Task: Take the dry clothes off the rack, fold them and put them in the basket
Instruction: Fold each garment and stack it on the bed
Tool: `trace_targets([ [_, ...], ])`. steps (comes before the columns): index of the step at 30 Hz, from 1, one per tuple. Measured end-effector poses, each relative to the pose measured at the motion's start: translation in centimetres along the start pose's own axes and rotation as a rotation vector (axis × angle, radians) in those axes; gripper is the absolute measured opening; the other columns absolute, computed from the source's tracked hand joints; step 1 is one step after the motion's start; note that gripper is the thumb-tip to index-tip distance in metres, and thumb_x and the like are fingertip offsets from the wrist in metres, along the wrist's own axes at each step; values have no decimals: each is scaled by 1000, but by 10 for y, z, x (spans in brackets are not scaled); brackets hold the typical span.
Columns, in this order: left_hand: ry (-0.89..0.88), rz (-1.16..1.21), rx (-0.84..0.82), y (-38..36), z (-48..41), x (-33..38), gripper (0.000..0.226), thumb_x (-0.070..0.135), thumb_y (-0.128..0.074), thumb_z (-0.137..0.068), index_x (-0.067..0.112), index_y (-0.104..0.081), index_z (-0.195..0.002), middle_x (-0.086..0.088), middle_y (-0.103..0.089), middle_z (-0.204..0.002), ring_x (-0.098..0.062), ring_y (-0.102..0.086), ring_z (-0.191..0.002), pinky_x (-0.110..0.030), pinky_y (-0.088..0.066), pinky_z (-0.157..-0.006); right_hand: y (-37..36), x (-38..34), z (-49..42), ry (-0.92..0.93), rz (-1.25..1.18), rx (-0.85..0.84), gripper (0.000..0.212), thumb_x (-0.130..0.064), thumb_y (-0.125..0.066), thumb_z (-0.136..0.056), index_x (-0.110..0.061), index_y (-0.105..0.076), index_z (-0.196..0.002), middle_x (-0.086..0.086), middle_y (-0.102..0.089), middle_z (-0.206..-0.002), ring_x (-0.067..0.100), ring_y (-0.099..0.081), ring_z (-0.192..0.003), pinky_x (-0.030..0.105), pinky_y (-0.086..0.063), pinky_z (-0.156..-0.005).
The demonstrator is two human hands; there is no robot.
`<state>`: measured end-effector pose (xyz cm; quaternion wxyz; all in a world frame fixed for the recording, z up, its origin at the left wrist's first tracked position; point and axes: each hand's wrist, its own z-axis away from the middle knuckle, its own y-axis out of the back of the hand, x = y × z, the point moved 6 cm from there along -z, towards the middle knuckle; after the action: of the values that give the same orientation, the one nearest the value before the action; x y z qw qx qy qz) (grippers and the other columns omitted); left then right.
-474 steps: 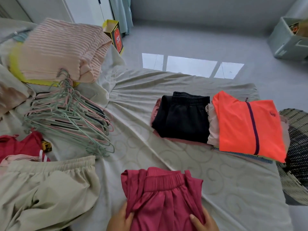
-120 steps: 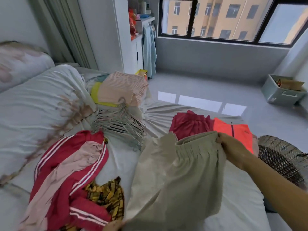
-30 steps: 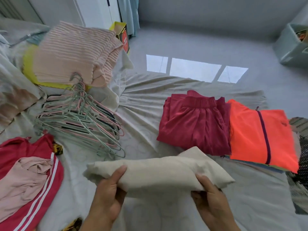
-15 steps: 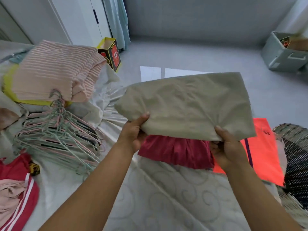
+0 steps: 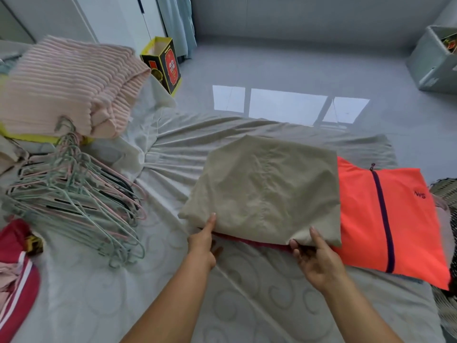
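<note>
One folded beige garment (image 5: 264,191) mid-bed (image 5: 247,298), laid over one dark red garment (image 5: 249,240), only a sliver of red showing at the 6 o'clock edge; two hands on that edge: left hand (image 5: 202,241) pinching the 7 o'clock corner, thumb on top; right hand (image 5: 317,258) pinching the 5 o'clock corner likewise. One folded orange top (image 5: 385,219) touching at 3 o'clock; one wicker basket (image 5: 444,191) beyond it. One heap of hangers (image 5: 74,194) at 9 o'clock, number not countable.

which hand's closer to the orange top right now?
Right. The right hand pinches the near right corner of the folded beige garment, just beside the orange top. The left hand pinches its near left corner, across the garment from the top.
</note>
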<state>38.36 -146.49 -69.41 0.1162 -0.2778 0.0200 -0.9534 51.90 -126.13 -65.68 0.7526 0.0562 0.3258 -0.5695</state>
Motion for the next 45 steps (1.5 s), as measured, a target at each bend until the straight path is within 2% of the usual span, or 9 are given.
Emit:
trace_targets([
  [4, -101, -26, -164, -21, 5, -2, 47, 12, -68, -82, 14, -47, -124, -10, -60, -112, -32, -56, -107, -38, -52, -71, 14, -10, 11, 261, 443, 121, 21, -18, -57, -92, -4, -45, -102, 16, -56, -99, 23, -63, -66, 26, -48, -49],
  [8, -208, -155, -87, -22, -8, 2, 67, 5, -73, -77, 12, -34, -131, -12, -53, -127, -32, -56, -111, -46, -52, -87, 0, -29, 22, 885, 1036, 333, 51, -29, -63, -74, 3, -49, -112, 25, -47, -114, 31, -41, -109, 40, -33, -92],
  [13, -199, -139, -134, 0, 4, 3, 61, 4, -63, -86, 12, -26, -134, -13, -53, -118, -32, -61, -96, -38, -52, -69, -26, -17, -16, 719, 1521, 184, 56, -25, -68, -82, -8, -50, -132, 28, -29, -143, 43, -26, -131, 39, -18, -110],
  [21, -100, -184, 29, 167, 40, 1, 35, 6, -58, -90, 3, -39, -119, -13, -56, -88, -19, -58, -67, -28, -49, -58, -27, 24, 34, 926, 1399, 170, 44, -16, -60, -74, 2, -62, -114, 35, -35, -130, 42, -33, -123, 45, -25, -105],
  [24, -119, -208, 132, 242, 53, 15, 18, 6, -53, -91, 3, -49, -108, -11, -59, -88, -17, -59, -67, -26, -50, -60, -32, 86, 49, 718, 1366, -42, 33, 7, -64, -79, -3, -64, -110, 28, -40, -125, 42, -50, -107, 38, -39, -99],
  [27, -130, -291, 197, 315, 55, 25, 10, 6, -50, -93, 2, -51, -102, -10, -60, -85, -18, -57, -67, -26, -48, -56, -41, 163, 74, 463, 1325, -257, 33, 14, -58, -81, -17, -63, -90, 18, -58, -97, 16, -62, -76, 2, -43, -66],
  [34, -405, -743, 257, 452, 52, 97, 14, 11, -61, -88, 20, -51, -86, 2, -57, -88, -13, -56, -80, -18, -45, -67, -88, 325, 135, 50, 1183, -311, 22, 9, -52, -89, -6, -61, -75, 19, -64, -74, 7, -59, -50, 18, -45, -46],
  [39, -642, -1118, 478, 533, 11, 198, 32, 12, -67, -83, 3, -56, -112, -14, -57, -115, -29, -52, -111, -36, -40, -92, -164, 410, 165, -32, 1065, -318, 14, -1, -52, -92, 1, -62, -82, 18, -63, -75, 21, -55, -61, 17, -44, -45],
  [45, -359, -1337, 408, 567, -60, 235, 87, 34, -72, -79, 8, -22, -145, -17, -36, -143, -35, -39, -129, -43, -35, -104, -239, 457, 181, -117, 960, -320, 18, -16, -50, -96, -7, -63, -87, 13, -66, -87, 22, -61, -73, 29, -48, -62],
])
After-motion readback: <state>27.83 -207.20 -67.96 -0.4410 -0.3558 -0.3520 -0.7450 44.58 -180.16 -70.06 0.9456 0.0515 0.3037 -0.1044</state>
